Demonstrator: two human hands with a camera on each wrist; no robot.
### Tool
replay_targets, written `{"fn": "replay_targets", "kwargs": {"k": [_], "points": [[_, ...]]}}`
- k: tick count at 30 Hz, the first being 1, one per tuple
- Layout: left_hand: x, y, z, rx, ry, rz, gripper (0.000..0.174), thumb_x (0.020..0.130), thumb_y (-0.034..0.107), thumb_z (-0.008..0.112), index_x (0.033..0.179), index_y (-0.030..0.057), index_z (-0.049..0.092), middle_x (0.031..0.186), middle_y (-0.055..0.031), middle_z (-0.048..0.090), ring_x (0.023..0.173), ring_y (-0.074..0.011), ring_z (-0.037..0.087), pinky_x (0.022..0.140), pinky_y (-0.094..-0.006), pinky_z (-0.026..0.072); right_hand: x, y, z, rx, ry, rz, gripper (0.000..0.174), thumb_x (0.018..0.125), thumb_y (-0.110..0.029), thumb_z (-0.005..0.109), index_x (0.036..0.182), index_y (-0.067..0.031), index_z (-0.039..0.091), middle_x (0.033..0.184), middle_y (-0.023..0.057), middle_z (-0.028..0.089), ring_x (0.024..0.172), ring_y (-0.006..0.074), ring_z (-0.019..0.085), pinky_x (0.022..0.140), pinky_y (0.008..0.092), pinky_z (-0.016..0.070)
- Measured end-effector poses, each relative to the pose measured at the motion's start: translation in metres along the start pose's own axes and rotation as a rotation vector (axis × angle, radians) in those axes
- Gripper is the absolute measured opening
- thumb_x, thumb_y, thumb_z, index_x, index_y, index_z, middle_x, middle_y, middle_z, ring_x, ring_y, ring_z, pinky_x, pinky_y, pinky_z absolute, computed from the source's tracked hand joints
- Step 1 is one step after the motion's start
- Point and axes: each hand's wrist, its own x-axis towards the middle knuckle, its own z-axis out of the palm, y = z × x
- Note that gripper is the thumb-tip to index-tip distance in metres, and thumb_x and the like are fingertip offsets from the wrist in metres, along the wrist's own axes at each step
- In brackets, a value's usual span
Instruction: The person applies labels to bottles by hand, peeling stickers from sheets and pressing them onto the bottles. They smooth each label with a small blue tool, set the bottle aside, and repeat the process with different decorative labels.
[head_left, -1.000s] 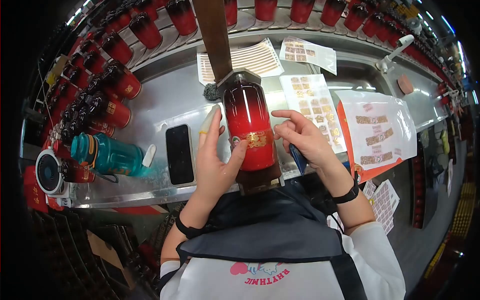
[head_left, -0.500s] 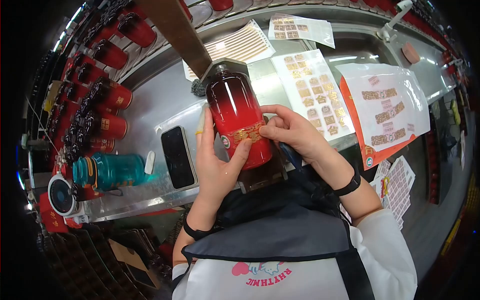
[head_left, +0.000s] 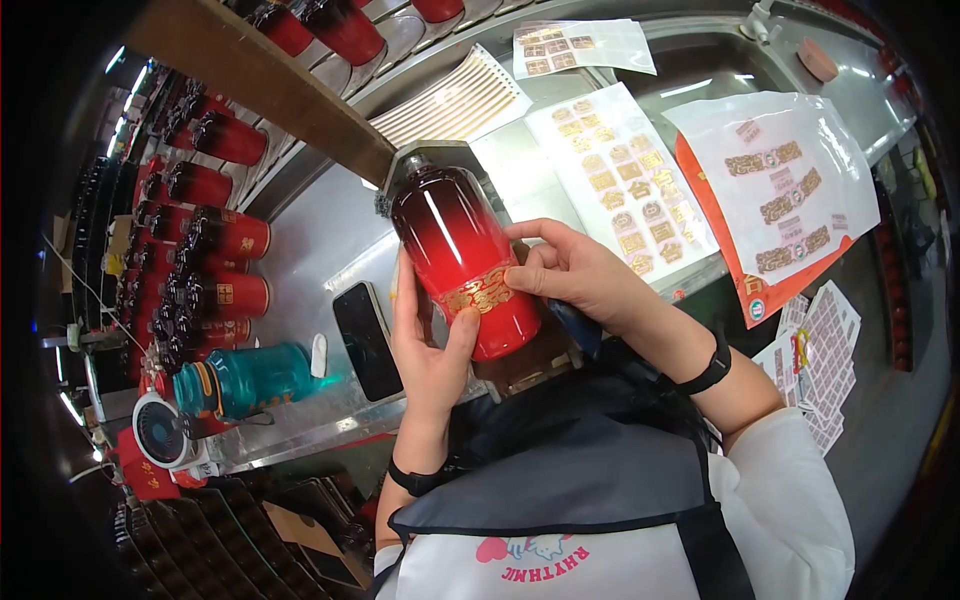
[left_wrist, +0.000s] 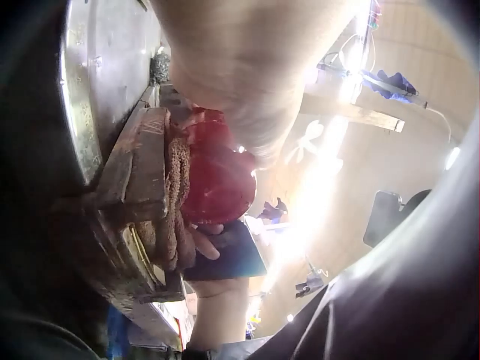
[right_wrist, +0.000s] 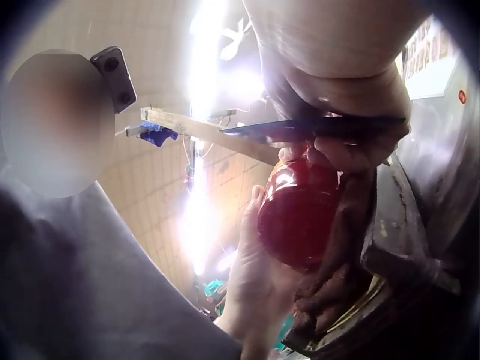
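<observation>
A glossy red bottle (head_left: 455,225) with a dark top lies tilted on a wooden cradle (left_wrist: 135,161) padded with brown cloth (left_wrist: 178,202). A gold patterned band (head_left: 478,292) runs across its lower part. My left hand (head_left: 430,355) grips the bottle from the left, thumb over the front near the band, other fingers partly hidden behind. On the other side, my right hand (head_left: 580,275) has thumb and forefinger at the band's right end. Its curled lower fingers hold a thin, flat dark blue blade-like piece (right_wrist: 322,129), which points down beside the bottle in the head view.
A wooden bar (head_left: 265,80) rises from the cradle's head. Left on the metal counter are a phone (head_left: 367,340), a teal drinking bottle (head_left: 250,382) and a small fan (head_left: 160,428). Gold sticker sheets (head_left: 625,185) and an orange folder (head_left: 735,280) lie right. Several red bottles (head_left: 230,230) line the left.
My right hand has come in from beside the bottle to touch the band. The round emblem at the band's left end no longer shows. The head view has swung round.
</observation>
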Motion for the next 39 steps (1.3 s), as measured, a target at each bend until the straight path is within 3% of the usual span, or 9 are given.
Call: {"fn": "replay_targets", "kwargs": {"k": [10, 14, 20, 22, 23, 29, 33, 36, 39], "points": [[-0.003, -0.002, 0.001, -0.011, 0.031, 0.001, 0.082, 0.088, 0.015, 0.068, 0.153, -0.0043, 0.021, 0.15, -0.0207, 0.038, 0.136, -0.0278, 0.042, 0.113, -0.0386, 0.0332, -0.003, -0.003, -0.004, -0.056, 0.03, -0.002, 0.048, 0.094, -0.027, 0.068, 0.129, 0.0014, 0.052, 0.074, -0.0027, 0.06, 0.069, 0.0025, 0.053, 0.065, 0.0175, 0.0426], [-0.003, -0.001, 0.002, -0.022, 0.032, -0.011, 0.082, 0.088, 0.014, 0.067, 0.153, -0.0044, 0.021, 0.149, -0.0205, 0.039, 0.135, -0.0272, 0.043, 0.112, -0.0383, 0.0338, -0.003, -0.009, -0.032, 0.1, 0.199, 0.051, 0.041, 0.106, -0.034, 0.041, 0.12, -0.0032, 0.063, 0.074, -0.0008, 0.061, 0.064, 0.0045, 0.056, 0.063, 0.0212, 0.0491], [-0.003, -0.005, 0.001, -0.03, 0.029, 0.011, 0.079, 0.089, 0.01, 0.065, 0.153, -0.0044, 0.02, 0.148, -0.02, 0.039, 0.134, -0.0268, 0.044, 0.112, -0.0379, 0.0342, -0.017, -0.029, -0.008, 0.325, 0.348, -0.016, 0.027, 0.102, -0.017, 0.05, 0.121, 0.0002, 0.059, 0.092, 0.0021, 0.063, 0.082, 0.0072, 0.06, 0.077, 0.023, 0.051], [-0.004, -0.005, 0.002, -0.033, 0.029, 0.006, 0.079, 0.089, 0.01, 0.064, 0.153, -0.0044, 0.02, 0.148, -0.0199, 0.04, 0.134, -0.0267, 0.044, 0.112, -0.0378, 0.0342, -0.022, -0.029, 0.006, 0.173, 0.087, -0.171, 0.028, 0.092, -0.004, 0.063, 0.119, -0.0001, 0.059, 0.102, 0.0037, 0.064, 0.094, 0.0089, 0.061, 0.086, 0.0245, 0.0499], [-0.004, -0.004, 0.002, -0.036, 0.031, 0.002, 0.079, 0.089, 0.009, 0.064, 0.153, -0.0045, 0.02, 0.148, -0.0198, 0.04, 0.134, -0.0266, 0.044, 0.112, -0.0377, 0.0342, -0.022, -0.031, 0.01, 0.065, 0.031, -0.107, 0.036, 0.085, -0.001, 0.069, 0.119, -0.0007, 0.059, 0.103, 0.0042, 0.064, 0.096, 0.0081, 0.06, 0.087, 0.0249, 0.0499], [-0.003, -0.001, -0.001, -0.001, 0.008, -0.005, 0.079, 0.089, 0.01, 0.064, 0.153, -0.0044, 0.021, 0.149, -0.0197, 0.039, 0.134, -0.0263, 0.044, 0.112, -0.0379, 0.0337, -0.018, -0.011, -0.031, -0.052, 0.279, 0.01, 0.032, 0.081, -0.007, 0.073, 0.109, 0.0043, 0.061, 0.09, 0.0082, 0.068, 0.079, 0.0107, 0.065, 0.074, 0.0243, 0.0538], [-0.005, -0.004, 0.001, -0.006, 0.027, -0.012, 0.079, 0.089, 0.013, 0.065, 0.152, -0.0045, 0.021, 0.149, -0.0195, 0.039, 0.134, -0.0263, 0.044, 0.112, -0.0378, 0.0334, -0.021, -0.012, -0.001, -0.042, 0.183, -0.262, 0.026, 0.082, -0.006, 0.071, 0.105, 0.0036, 0.063, 0.09, 0.0079, 0.068, 0.079, 0.009, 0.064, 0.069, 0.0232, 0.0533], [-0.002, -0.003, -0.001, -0.01, 0.031, -0.013, 0.08, 0.089, 0.016, 0.066, 0.152, -0.0048, 0.021, 0.149, -0.0193, 0.039, 0.134, -0.0261, 0.044, 0.112, -0.0376, 0.0337, -0.017, -0.019, -0.022, -0.181, 0.265, -0.029, 0.022, 0.085, -0.003, 0.072, 0.105, 0.0011, 0.064, 0.092, 0.0026, 0.067, 0.081, 0.007, 0.062, 0.074, 0.0206, 0.0515], [-0.002, -0.004, 0.001, -0.015, 0.023, 0.002, 0.081, 0.089, 0.018, 0.067, 0.152, -0.0048, 0.021, 0.149, -0.0194, 0.039, 0.134, -0.0259, 0.044, 0.112, -0.0376, 0.0338, -0.018, -0.021, -0.006, -0.155, 0.197, -0.19, 0.025, 0.085, -0.007, 0.071, 0.108, 0.0021, 0.064, 0.088, 0.0024, 0.067, 0.076, 0.0063, 0.062, 0.069, 0.0201, 0.0511]]}}
